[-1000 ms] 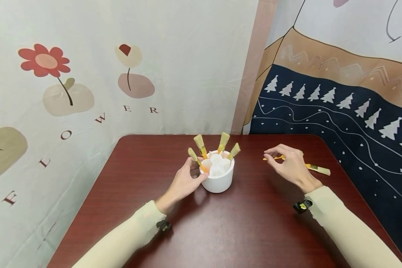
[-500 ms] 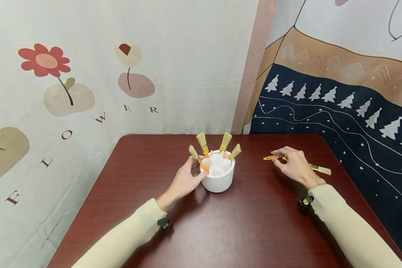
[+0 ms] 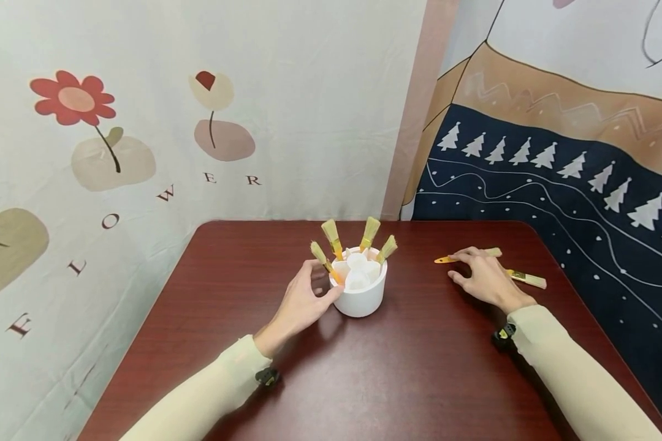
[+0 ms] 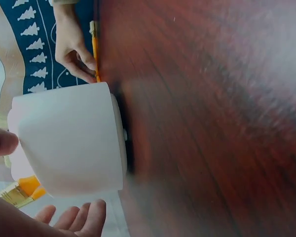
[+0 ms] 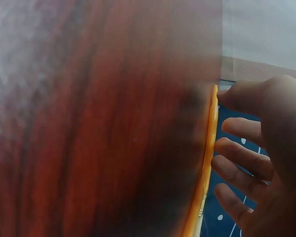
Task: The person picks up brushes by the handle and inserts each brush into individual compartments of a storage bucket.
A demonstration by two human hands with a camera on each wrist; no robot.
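Plainly, the right hand [image 3: 485,278] is the nearer one to both the far brush [image 3: 444,260] and the near brush [image 3: 526,279], near the far right corner of the worktop [image 3: 243,269], its fingers relaxed and parted above them; whether it touches either cannot be told. The far brush runs roughly along the far edge, handle end pointing left towards the cup [image 3: 361,301], while the near brush slants, bristles towards the right edge. Across from it, the left hand [image 3: 303,294] loosely flanks the cup's left side, thumb at the rim, fingers unclenched.
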